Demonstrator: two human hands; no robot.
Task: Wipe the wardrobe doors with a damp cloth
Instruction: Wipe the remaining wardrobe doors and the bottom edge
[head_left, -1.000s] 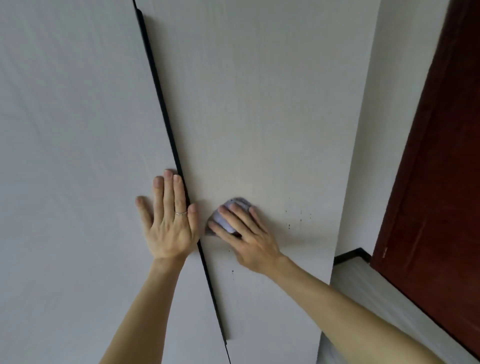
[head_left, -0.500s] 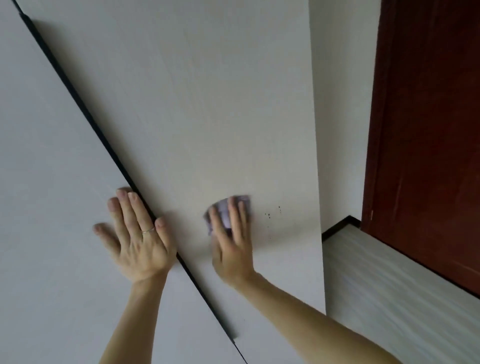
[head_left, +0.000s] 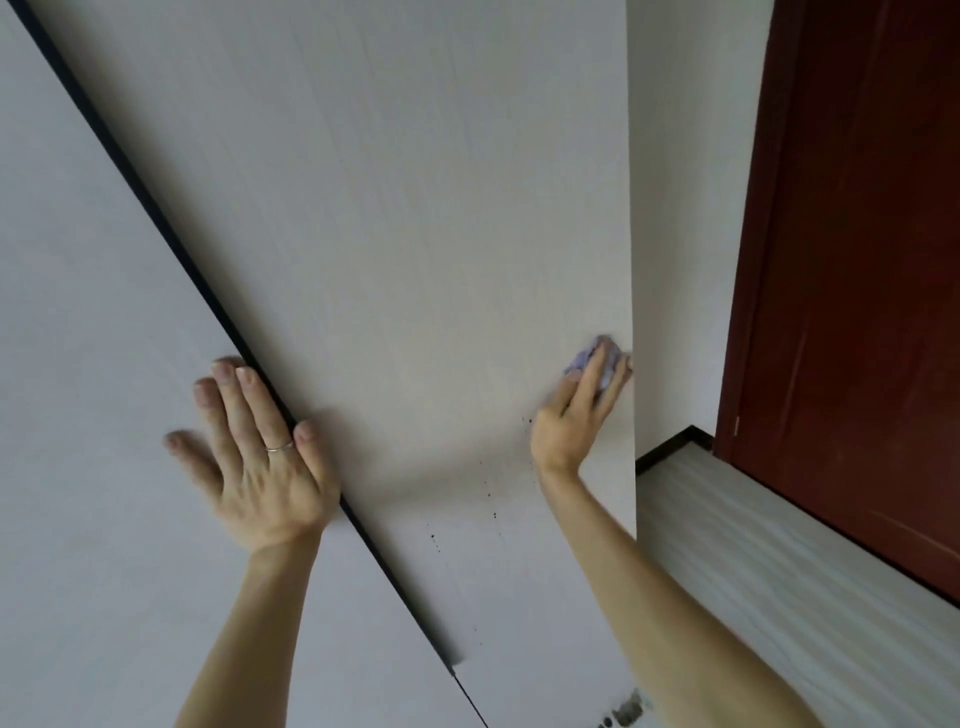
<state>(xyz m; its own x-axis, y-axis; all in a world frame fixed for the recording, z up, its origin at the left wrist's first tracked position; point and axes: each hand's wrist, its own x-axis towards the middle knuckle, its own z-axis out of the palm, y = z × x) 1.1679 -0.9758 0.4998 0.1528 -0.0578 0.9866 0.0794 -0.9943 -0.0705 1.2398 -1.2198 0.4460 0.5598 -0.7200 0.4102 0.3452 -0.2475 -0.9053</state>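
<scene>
The pale lilac cloth (head_left: 597, 364) lay bunched against the right wardrobe door (head_left: 415, 234), right at that door's outer edge, where the panel met the wall (head_left: 685, 208). The right hand (head_left: 576, 410) covered it with straight fingers spread over the wad, pressing it flat to the panel rather than clutching it; that open, flat hold probably served to keep as much damp fabric as possible on the surface during a sideways stroke. A scatter of dark specks (head_left: 488, 499) sat on the same door below the wrist and toward its lower edge, so that patch looked not yet wiped.

The left hand (head_left: 260, 467), a ring (head_left: 279, 447) on one finger, rested open and flat on the left wardrobe door (head_left: 78, 364), fingertips just beside the dark gap (head_left: 171, 249) between the two panels. It held nothing; it seemed placed there to brace the body and steady the doors against the push of wiping.

Beyond the wall stood a dark red door (head_left: 857, 260), with pale floor (head_left: 779, 545) below it.
</scene>
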